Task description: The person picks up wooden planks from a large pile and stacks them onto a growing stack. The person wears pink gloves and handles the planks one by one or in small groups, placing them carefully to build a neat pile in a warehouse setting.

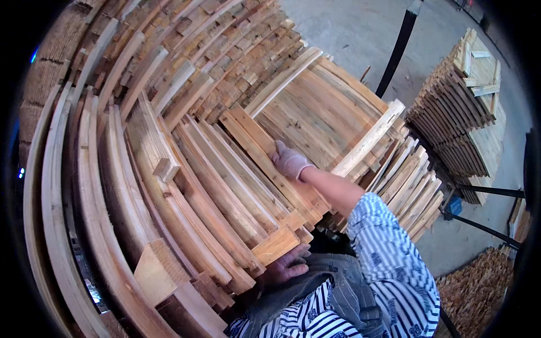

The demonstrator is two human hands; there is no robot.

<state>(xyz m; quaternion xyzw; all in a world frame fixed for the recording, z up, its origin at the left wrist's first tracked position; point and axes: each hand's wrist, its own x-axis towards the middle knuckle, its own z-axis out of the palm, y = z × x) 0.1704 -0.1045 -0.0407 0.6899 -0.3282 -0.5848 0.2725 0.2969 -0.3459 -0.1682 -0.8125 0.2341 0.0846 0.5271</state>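
Observation:
My right hand (291, 160), in a pale glove, is closed on the edge of a long plank (253, 135). This plank lies along the near side of a slatted wooden panel (315, 110), which has pale battens across its ends. Lower down, close to my body, is my left hand (284, 265), gloved and in shadow. Its fingers are stretched apart just under a short wooden block (276, 246); whether they touch it I cannot tell. Left of both hands, several long boards (225, 197) lie side by side.
A tall stack of cut timber (242, 62) rises behind the boards. More slatted panels (456, 118) are piled on the concrete floor (349, 34) at far right. Several loose battens (408, 180) jut out beside my right arm. Dark bars (397, 53) cross the right side.

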